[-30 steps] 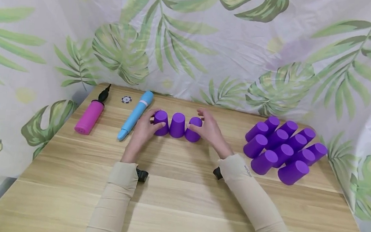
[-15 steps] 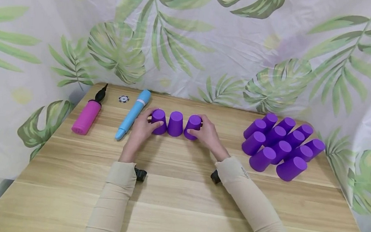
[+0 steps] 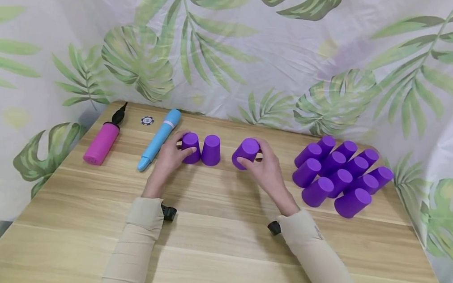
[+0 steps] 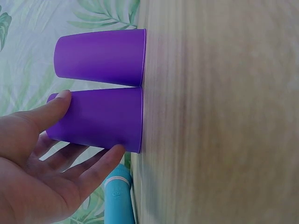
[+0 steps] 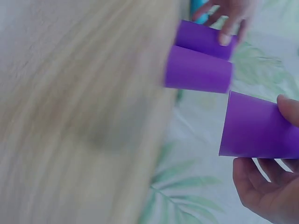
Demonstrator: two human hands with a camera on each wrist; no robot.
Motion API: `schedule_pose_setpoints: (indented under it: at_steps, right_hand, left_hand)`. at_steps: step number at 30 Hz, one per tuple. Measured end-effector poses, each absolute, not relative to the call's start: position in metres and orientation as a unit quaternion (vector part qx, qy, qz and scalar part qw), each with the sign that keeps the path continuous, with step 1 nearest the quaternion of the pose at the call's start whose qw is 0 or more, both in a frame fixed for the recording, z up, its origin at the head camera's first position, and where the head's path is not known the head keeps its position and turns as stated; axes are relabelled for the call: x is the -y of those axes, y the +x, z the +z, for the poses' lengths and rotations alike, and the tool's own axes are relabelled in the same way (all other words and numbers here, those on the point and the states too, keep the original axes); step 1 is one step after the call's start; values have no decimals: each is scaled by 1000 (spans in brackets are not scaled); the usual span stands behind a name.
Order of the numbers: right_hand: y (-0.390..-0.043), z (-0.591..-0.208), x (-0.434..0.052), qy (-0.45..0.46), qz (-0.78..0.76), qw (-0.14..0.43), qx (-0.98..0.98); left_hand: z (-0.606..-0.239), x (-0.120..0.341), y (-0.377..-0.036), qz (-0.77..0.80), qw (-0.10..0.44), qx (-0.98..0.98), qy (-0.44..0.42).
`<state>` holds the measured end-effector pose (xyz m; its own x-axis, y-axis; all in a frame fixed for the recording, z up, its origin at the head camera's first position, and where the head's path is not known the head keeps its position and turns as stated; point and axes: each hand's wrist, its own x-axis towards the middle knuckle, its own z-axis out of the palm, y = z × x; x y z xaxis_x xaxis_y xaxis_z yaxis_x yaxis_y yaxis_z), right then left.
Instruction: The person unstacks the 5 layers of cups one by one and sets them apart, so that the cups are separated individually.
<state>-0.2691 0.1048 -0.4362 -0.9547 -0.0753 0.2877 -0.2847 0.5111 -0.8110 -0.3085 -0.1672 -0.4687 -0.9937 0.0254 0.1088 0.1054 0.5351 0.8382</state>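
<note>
Two purple cups stand upside down side by side at the back middle of the wooden table. My left hand (image 3: 169, 158) holds the left cup (image 4: 103, 119), with the thumb on its near side and the fingers along its outer side. Beside it stands the other cup (image 3: 211, 150), touched by neither hand. My right hand (image 3: 266, 169) grips a third purple cup (image 5: 259, 128) between thumb and fingers, also upside down. In the right wrist view that cup is raised off the table, with a gap between it and the standing pair.
At the right stands a group of several upside-down purple cups (image 3: 352, 203). Left of my hands lie a blue tube-shaped pump (image 3: 158, 141), a pink hand pump (image 3: 102, 143) with a black nozzle, and a small poker chip (image 3: 147, 120). A leaf-print curtain (image 3: 218, 46) hangs behind the table (image 3: 208, 257).
My right hand has closed its grip on the rightmost cup of the row, lifted it and moved it right, away from the middle cup. My left hand stays on its cup.
</note>
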Motion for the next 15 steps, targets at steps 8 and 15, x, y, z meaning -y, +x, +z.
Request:
schedule_pose_setpoints:
  at_steps: [8,15]
  right_hand:
    - [-234,-408,-141,99,509,149,842]
    - [-208,-391,-181,57,467,194,861]
  left_hand:
    - [-469,169,-308,-487,44,872,-39]
    - [-470,168,-309,-486,49,871,-45]
